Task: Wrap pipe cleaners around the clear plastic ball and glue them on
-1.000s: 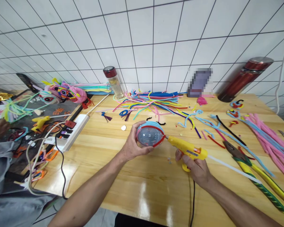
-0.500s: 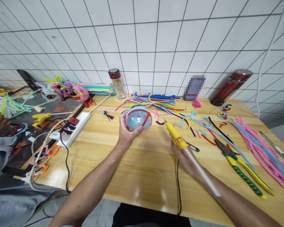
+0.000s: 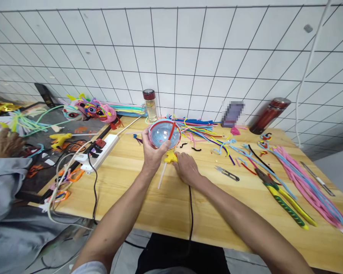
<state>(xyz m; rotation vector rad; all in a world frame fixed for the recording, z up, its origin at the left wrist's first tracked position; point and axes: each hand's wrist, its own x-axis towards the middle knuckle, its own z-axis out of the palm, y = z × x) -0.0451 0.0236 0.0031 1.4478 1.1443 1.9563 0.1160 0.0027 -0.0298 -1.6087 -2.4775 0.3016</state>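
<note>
My left hand [image 3: 152,153] is closed around a clear half-sphere [image 3: 162,137], with its thumb on the near rim. Red fuzzy strip lines the rim, and a red strip [image 3: 172,131] crosses its right part; the inside looks light blue. Just below it, my right hand [image 3: 188,167] grips a yellow hot glue gun [image 3: 170,156]. The gun's white glue stick [image 3: 161,176] points down toward me, while its nozzle is hidden behind or under the half-sphere. From the right hand a black cord [image 3: 191,213] runs over the table's front edge.
Thread snips [image 3: 228,173], pliers [image 3: 282,196] and pink pipe cleaners [image 3: 300,179] lie to the right. Behind are a glass bottle [image 3: 150,106], more pipe cleaners [image 3: 200,123] and a red thermos [image 3: 270,116]. A power strip [image 3: 104,152] and a co-worker's hand [image 3: 7,142] are left.
My right hand has brought the glue gun left, from beside the snips to under the half-sphere. The half-sphere is tilted so more of its inside shows. The camera view has shifted.
</note>
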